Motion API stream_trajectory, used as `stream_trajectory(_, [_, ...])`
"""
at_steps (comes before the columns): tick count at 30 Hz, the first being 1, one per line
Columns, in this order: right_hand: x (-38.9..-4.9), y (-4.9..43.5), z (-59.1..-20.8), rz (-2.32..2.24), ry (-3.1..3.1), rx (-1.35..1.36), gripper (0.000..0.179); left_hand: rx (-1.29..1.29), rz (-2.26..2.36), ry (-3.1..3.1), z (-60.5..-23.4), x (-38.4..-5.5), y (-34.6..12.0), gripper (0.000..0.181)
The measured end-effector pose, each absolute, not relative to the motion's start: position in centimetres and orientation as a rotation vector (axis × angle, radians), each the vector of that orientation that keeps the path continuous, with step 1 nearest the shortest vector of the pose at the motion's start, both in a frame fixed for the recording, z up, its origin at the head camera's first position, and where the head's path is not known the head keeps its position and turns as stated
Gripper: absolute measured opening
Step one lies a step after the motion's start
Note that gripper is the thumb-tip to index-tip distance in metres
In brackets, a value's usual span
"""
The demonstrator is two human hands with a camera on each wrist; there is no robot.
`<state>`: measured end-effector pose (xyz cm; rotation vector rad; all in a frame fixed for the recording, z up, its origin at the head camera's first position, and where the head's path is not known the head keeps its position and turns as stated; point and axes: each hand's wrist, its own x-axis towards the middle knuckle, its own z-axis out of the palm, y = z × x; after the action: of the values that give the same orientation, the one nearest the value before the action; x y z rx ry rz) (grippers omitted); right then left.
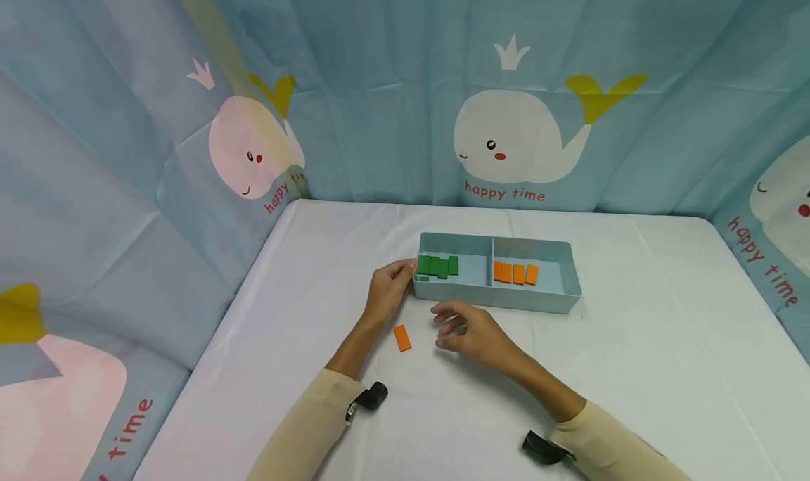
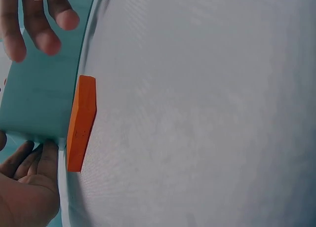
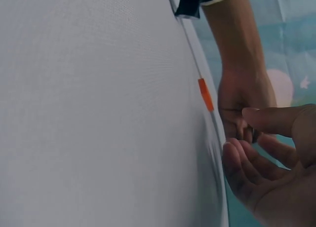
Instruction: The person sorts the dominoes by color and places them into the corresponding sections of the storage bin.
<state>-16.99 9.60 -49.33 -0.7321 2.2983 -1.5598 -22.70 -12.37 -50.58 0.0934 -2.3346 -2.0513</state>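
A light blue-green two-compartment box [image 1: 500,297] stands on the table. My left hand [image 1: 387,291] holds its left end, fingers against the end wall, as the left wrist view also shows. Several green tiles [image 1: 438,266] lie in the left compartment, and several orange tiles [image 1: 517,273] lie in the right one. One loose orange tile [image 1: 402,337] rests on the cloth in front of the box, between my hands. My right hand [image 1: 471,332] hovers just in front of the box, fingers loosely bent and holding nothing; the right wrist view shows its thumb apart from the fingers.
White cloth covers the table [image 1: 652,354]. Behind and to the left hangs a blue curtain [image 1: 392,136] printed with whales. A small black wrist camera [image 1: 372,396] sits on the left sleeve, and another black camera [image 1: 543,449] on the right sleeve.
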Motion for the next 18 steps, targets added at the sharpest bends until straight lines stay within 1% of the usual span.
stream_trajectory(18, [-17.9, 6.2, -50.1, -1.488, 2.302, -0.799, 0.052, 0.082, -1.997, -2.361, -50.4, -22.6, -12.4, 0.045])
